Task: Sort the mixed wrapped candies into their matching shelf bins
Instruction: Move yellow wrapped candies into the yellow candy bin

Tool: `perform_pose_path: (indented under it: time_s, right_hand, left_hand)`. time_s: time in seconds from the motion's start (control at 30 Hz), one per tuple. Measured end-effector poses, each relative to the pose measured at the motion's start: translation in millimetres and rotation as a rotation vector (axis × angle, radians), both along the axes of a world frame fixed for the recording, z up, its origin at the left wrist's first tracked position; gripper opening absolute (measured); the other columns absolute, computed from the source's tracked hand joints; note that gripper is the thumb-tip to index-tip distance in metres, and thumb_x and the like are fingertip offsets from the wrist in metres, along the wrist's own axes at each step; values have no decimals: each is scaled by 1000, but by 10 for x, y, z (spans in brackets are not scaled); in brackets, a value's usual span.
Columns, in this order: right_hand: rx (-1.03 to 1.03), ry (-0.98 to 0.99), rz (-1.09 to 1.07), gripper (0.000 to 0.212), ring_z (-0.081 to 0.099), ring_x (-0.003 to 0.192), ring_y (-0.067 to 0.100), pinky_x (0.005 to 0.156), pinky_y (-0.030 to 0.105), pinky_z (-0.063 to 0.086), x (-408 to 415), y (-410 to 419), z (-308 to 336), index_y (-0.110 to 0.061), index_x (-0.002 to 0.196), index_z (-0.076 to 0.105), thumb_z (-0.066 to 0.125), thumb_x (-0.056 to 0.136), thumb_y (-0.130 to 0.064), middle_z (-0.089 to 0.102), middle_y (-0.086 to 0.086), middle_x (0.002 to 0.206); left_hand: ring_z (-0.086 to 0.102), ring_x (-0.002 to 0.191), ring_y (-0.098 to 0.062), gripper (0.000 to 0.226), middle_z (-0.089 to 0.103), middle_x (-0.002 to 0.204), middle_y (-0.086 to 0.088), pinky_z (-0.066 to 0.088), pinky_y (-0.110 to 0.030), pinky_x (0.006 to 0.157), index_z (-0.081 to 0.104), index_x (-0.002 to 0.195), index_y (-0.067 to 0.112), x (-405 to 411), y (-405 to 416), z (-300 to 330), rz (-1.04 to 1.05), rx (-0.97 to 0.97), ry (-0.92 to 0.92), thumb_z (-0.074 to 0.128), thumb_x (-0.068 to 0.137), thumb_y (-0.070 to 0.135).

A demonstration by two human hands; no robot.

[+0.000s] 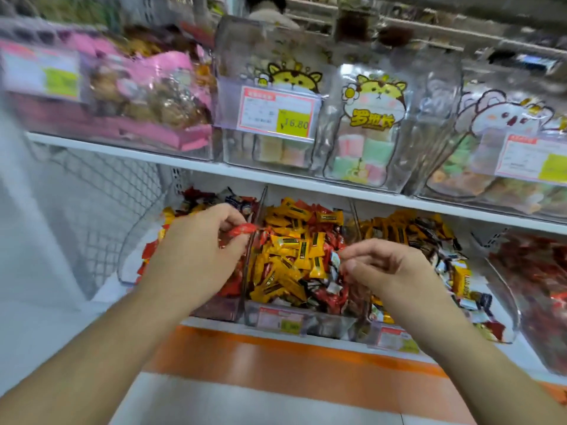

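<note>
Shop shelving: white shelf point(196, 162) above clear candy bins point(306, 317), orange floor stripe point(276, 360) below. Left hand point(196, 250) pinches a red candy point(242, 230) over the left bin point(129, 265); right hand point(389, 268), fingers curled, pinches red-wrapped candy point(337, 265) over the middle bin.

Lower shelf bins: open-topped, reachable from front and above. Clear dividers point(256, 237) stand between neighbouring bins, barring sideways passage. Upper shelf board point(306, 182) overhangs the rear, limiting headroom. Left hand point(196, 240) occupies the left bin's point(129, 271) opening; right hand point(389, 268) hangs over the middle bin's point(306, 320) right side.
</note>
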State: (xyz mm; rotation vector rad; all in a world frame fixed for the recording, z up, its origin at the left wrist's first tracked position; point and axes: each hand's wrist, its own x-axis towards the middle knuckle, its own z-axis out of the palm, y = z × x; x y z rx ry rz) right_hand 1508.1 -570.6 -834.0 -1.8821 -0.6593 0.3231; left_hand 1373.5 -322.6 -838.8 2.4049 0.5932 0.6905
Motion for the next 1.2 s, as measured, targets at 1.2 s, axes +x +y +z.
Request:
perform_pose_path:
  time_s: [1.2]
  right_hand:
    - [-836,-188,-11,28,68,75,-7,81,27,62,1035,-1251,-430,-40,82,82,89,80,-12,72,-26,74]
  left_hand:
    - [8,146,18,45,23,157,36,3,2,102,47,146,45,886,-1319,-574,-626,146,144,51,101,45]
